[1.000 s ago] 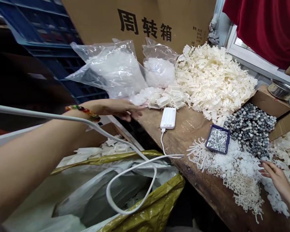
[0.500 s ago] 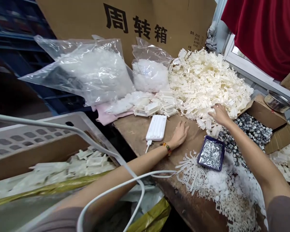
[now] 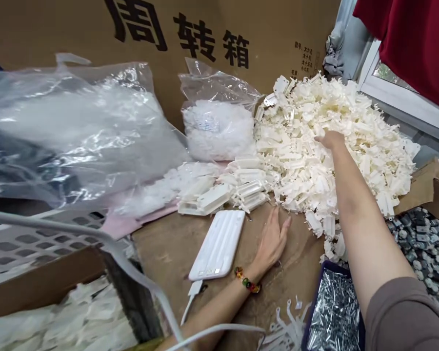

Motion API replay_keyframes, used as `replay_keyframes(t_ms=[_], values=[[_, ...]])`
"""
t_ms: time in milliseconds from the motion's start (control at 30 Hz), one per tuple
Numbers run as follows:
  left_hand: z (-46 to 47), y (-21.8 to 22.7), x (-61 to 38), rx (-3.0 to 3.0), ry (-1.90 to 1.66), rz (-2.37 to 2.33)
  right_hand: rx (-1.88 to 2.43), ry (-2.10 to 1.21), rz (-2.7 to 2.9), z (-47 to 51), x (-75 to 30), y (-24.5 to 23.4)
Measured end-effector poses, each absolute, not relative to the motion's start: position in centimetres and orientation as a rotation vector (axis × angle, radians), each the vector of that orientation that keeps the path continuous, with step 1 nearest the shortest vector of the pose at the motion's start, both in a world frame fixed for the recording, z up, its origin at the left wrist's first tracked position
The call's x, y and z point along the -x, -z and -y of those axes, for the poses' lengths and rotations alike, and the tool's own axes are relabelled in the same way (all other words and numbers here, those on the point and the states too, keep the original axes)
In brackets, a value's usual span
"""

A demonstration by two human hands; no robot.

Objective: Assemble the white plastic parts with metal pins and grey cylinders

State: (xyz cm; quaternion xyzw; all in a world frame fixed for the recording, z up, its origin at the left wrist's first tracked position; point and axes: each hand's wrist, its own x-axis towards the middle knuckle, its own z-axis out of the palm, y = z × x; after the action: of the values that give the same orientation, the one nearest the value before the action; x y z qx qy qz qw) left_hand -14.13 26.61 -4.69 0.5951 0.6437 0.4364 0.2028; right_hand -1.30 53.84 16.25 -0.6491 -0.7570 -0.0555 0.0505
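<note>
**Left hand (image 3: 272, 242) laid flat, right hand (image 3: 331, 140) placed on cream plastic parts (image 3: 300, 161)**

A white power bank (image 3: 217, 245) is laid on the wooden surface (image 3: 164, 253), just beside the left hand. Its fingers (image 3: 278, 224) are released and spread on the surface. The cream plastic parts are heaped at the far end, with the right hand pressed onto them; any grasp cannot be told. A tray of metal pins (image 3: 334, 312) is set nearer, at the right.

The left hand (image 3: 272, 242) lies palm down with its fingers spread, a beaded bracelet (image 3: 247, 280) on the wrist. The right arm (image 3: 366, 224) stretches forward, the right hand (image 3: 331, 140) bent downward, fingertips hidden.
</note>
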Motion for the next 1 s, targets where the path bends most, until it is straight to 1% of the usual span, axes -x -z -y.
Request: replay_keyframes(t_ms=[100, 233, 433, 633, 767, 867, 933, 1000], values=[[-26.6, 4.4, 14.1, -1.649, -1.225, -1.795, 2.045, 0.187, 2.361, -54.7, 1.5, -15.7], [-26.7, 3.6, 14.0, -1.661, -1.277, -1.737, 2.0, 0.118, 2.488, -51.9, 0.4, -15.6], [-26.6, 2.9, 13.8, -1.608, -1.363, -1.642, 1.889, 0.069, 2.565, -42.8, -1.7, -15.4], [-26.4, 2.6, 13.8, -1.531, -1.41, -1.476, 1.898, 0.154, 2.495, -33.5, -3.2, -16.0], [-26.5, 2.5, 13.8, -1.528, -1.401, -1.425, 1.868, 0.153, 2.573, -28.9, -4.4, -15.6], [-26.5, 2.5, 13.8, -1.548, -1.368, -1.423, 1.812, 0.023, 2.758, -27.5, -5.4, -16.0], [-26.4, 2.5, 13.8, -1.552, -1.346, -1.434, 1.699, -0.195, 2.898, -28.3, -5.9, -17.3], [-26.2, 2.4, 13.9, -1.553, -1.344, -1.441, 1.592, -0.395, 2.912, -31.1, -6.1, -19.3]])
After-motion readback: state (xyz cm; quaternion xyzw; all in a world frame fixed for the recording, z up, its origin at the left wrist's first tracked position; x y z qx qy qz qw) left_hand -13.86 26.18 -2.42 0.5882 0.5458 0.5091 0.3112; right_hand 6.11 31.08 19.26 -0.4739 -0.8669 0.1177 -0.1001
